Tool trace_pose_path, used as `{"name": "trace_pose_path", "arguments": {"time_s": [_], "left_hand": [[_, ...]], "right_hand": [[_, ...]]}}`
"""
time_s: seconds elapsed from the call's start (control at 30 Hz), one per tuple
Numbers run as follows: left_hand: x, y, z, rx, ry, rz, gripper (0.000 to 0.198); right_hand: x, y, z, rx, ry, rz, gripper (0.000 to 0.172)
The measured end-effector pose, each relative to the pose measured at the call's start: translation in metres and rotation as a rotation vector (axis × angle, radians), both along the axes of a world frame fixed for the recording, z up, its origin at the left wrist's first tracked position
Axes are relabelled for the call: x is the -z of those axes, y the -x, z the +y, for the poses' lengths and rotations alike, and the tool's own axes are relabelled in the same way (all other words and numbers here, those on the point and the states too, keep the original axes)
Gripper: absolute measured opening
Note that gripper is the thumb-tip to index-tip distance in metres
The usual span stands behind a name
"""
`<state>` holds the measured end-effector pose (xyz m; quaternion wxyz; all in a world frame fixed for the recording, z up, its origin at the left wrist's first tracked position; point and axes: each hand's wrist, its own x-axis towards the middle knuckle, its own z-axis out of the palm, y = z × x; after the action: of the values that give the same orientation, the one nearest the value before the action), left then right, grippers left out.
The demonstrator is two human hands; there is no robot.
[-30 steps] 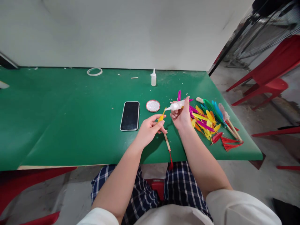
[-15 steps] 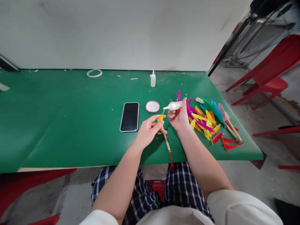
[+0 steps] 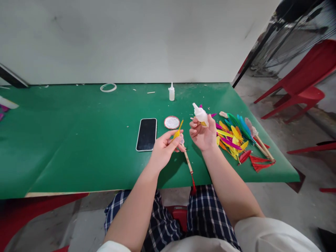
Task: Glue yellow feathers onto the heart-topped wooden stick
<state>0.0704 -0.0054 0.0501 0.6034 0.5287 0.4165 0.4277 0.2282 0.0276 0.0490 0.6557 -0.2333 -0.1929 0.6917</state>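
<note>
1. Here, the left hand [image 3: 166,147] has thumb and fingers pinched together on a yellow feather [image 3: 177,134], its narrow end pointing up and away, near the disc [image 3: 172,122].
2. The same hand's lower fingers hold the top of a stick [image 3: 188,161]; its red tassel [image 3: 193,189] hangs over the edge of the table [image 3: 78,140].
3. The right hand [image 3: 204,135] is closed around a bottle [image 3: 201,116], nozzle tilted upward, apart from the feather.
4. Right of that hand lies a feather pile [image 3: 233,138].
5. A phone [image 3: 146,135] lies left of the disc; a second bottle [image 3: 171,93] stands upright beyond it.
</note>
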Motion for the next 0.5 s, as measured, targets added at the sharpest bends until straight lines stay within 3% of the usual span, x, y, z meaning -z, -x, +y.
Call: {"name": "trace_pose_path", "arguments": {"time_s": [0.23, 0.5], "left_hand": [[-0.005, 0.004, -0.004, -0.240, -0.158, 0.138, 0.035], [-0.009, 0.005, -0.009, -0.284, -0.209, 0.065, 0.029]], "right_hand": [[0.003, 0.006, -0.007, -0.068, -0.241, -0.255, 0.041], [0.007, 0.014, -0.007, -0.074, -0.304, -0.467, 0.041]]}}
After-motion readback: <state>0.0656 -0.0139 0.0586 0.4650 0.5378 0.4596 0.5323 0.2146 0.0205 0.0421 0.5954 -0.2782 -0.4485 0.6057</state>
